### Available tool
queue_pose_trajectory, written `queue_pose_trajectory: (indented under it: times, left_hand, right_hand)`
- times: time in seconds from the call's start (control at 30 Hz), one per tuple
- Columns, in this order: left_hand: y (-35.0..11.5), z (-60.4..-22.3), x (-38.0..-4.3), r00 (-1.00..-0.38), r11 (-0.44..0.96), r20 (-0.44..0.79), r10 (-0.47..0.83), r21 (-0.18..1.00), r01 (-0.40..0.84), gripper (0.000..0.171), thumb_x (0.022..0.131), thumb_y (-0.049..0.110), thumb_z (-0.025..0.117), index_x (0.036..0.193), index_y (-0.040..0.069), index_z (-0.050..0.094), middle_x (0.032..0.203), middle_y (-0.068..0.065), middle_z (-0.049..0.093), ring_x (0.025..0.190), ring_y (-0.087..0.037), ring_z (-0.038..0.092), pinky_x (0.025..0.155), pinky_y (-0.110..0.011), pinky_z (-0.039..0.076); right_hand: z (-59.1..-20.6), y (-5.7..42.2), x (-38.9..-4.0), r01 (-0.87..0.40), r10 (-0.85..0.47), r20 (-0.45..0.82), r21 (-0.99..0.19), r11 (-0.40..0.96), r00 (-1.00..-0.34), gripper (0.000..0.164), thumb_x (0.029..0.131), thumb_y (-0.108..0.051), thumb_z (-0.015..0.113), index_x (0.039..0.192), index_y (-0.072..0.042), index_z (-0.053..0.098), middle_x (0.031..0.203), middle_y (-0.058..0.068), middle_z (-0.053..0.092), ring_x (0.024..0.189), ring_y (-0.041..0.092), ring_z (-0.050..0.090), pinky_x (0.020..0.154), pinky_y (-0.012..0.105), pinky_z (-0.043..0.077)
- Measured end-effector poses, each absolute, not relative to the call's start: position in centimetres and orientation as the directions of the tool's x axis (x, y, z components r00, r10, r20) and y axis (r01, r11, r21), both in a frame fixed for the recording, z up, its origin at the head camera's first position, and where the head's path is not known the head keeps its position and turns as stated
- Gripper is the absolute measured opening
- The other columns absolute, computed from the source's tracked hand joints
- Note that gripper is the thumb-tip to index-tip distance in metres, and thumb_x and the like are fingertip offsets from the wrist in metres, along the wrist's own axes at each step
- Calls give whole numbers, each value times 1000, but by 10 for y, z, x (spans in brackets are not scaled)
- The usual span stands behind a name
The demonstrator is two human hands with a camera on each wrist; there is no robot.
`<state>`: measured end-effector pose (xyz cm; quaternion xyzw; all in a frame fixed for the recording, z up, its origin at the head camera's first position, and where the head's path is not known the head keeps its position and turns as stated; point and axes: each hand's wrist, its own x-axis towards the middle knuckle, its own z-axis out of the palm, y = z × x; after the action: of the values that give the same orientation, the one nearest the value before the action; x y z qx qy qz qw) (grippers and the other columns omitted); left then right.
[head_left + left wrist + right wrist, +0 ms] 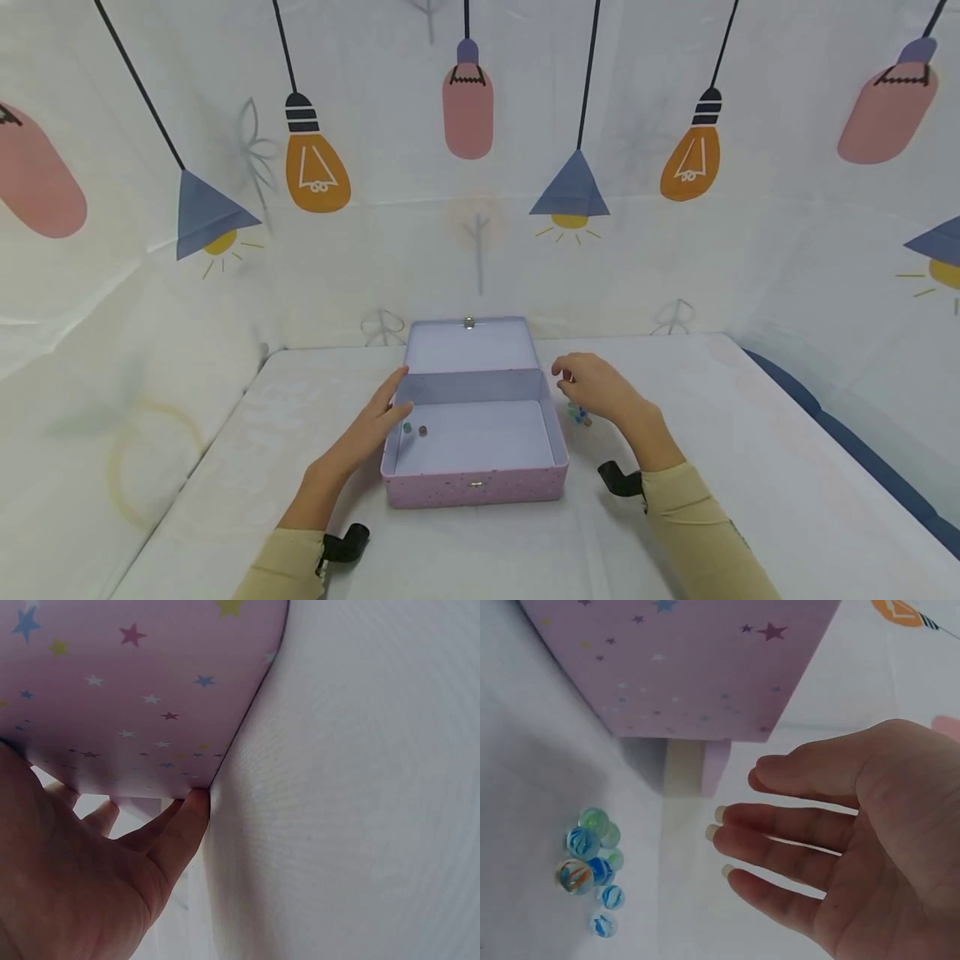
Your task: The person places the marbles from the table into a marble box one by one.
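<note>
A pink-lilac tin box (474, 490) with printed stars stands with its lid (472, 346) raised at the back. My left hand (369, 429) grips its left side, thumb over the rim; in the left wrist view the fingers (184, 832) reach the far end of the wall. Inside, toward the left, lie a green marble (407, 427) and a brown marble (423, 431). My right hand (600, 387) hovers beside the right wall, fingers loosely bent with nothing between them. Below it, several clear glass marbles (582, 842) with blue, green and orange swirls lie clustered on the table.
A white cloth covers the table (495, 550). Behind it hangs a white curtain (375, 250) printed with lamps and bulbs. Along the table's right edge runs a dark blue padded edge (862, 446). Black wrist cameras (621, 480) sit by both sleeves.
</note>
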<state>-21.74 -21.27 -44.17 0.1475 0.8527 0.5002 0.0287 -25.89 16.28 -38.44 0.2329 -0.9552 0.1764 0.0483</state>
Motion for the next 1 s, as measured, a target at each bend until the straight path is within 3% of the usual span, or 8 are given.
queue_pose_trajectory:
  times: [0.37, 0.63, 1.0]
  left_hand:
    - [-212, -442, -218, -950, 441, 113, 290, 866, 237, 67, 105, 26, 44, 161, 17, 7, 169, -8, 5, 157, -34, 1, 125, -59, 7]
    - [-213, -444, -218, -950, 437, 111, 292, 868, 236, 68, 105, 30, 44, 161, 18, 7, 169, -8, 4, 157, -34, 0, 125, -59, 6]
    - [-213, -443, -217, -950, 442, 110, 291, 865, 236, 67, 105, 30, 44, 161, 19, 8, 169, -8, 5, 157, -34, 0, 125, -60, 6]
  right_hand:
    - [-387, 177, -262, -323, -320, 57, -276, 905, -946, 31, 90, -12, 59, 117, -1, 68, 95, 12, 68, 81, 23, 61, 69, 41, 54]
    - [-398, 188, -267, -231, -231, 28, -230, 945, -973, 33, 84, -10, 57, 115, -3, 69, 111, 18, 71, 91, 28, 66, 72, 48, 55]
    - [-411, 192, -271, -205, -219, -34, -233, 951, -975, 28, 87, -13, 59, 111, -3, 70, 113, 19, 71, 83, 24, 62, 64, 41, 52]
